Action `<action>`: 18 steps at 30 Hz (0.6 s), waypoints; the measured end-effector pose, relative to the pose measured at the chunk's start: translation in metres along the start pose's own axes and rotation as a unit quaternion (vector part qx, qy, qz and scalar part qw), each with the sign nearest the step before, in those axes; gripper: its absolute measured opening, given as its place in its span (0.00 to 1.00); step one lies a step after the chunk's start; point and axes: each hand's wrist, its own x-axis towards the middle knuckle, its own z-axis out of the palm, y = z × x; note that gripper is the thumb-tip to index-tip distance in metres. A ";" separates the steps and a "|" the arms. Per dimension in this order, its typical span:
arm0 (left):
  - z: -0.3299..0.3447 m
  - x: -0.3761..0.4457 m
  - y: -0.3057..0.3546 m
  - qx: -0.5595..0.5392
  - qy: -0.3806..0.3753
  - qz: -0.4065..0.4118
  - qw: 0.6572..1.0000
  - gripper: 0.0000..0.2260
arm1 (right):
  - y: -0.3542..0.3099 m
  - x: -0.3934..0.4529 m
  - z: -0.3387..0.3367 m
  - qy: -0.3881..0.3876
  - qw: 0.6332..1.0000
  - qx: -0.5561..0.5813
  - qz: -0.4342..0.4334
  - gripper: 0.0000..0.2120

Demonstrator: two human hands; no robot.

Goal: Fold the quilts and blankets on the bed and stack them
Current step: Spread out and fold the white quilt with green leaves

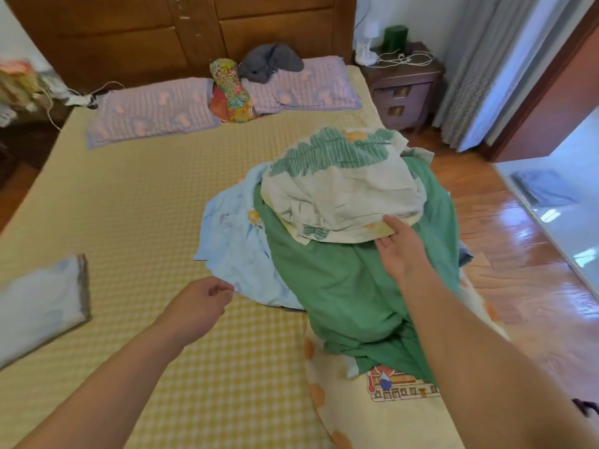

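Note:
A heap of bedding lies on the right half of the bed (pixel 129 205). On top is a cream quilt with green leaf print (pixel 340 186). Under it sits a crumpled green blanket (pixel 340 286), and a light blue floral sheet (pixel 236 244) spreads to its left. A cream quilt with orange dots (pixel 372 413) lies underneath, at the near edge. My right hand (pixel 402 251) reaches over the green blanket, its fingers straight and touching the leaf quilt's lower edge. My left hand (pixel 201 303) hovers with loosely curled fingers at the blue sheet's near corner. A folded pale blue blanket (pixel 39 306) rests at the left.
Two purple pillows (pixel 152 111) and a floral cushion (pixel 233 92) lie by the wooden headboard, with a grey garment (pixel 269 63) on the right pillow. A nightstand (pixel 402 85) stands at the back right. Shiny wooden floor (pixel 518 254) runs along the bed's right side.

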 end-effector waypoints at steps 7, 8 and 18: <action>0.029 -0.036 0.010 -0.044 -0.055 0.011 0.997 0.06 | 0.078 -0.136 -0.062 -0.009 0.970 -0.244 -0.013 0.13; 0.031 -0.045 0.009 -0.043 -0.070 0.015 0.997 0.06 | 0.095 -0.155 -0.081 0.006 0.963 -0.269 0.005 0.13; -0.014 -0.117 -0.032 -0.127 -0.139 0.089 0.978 0.07 | 0.174 -0.305 -0.145 0.169 0.925 -0.340 0.021 0.15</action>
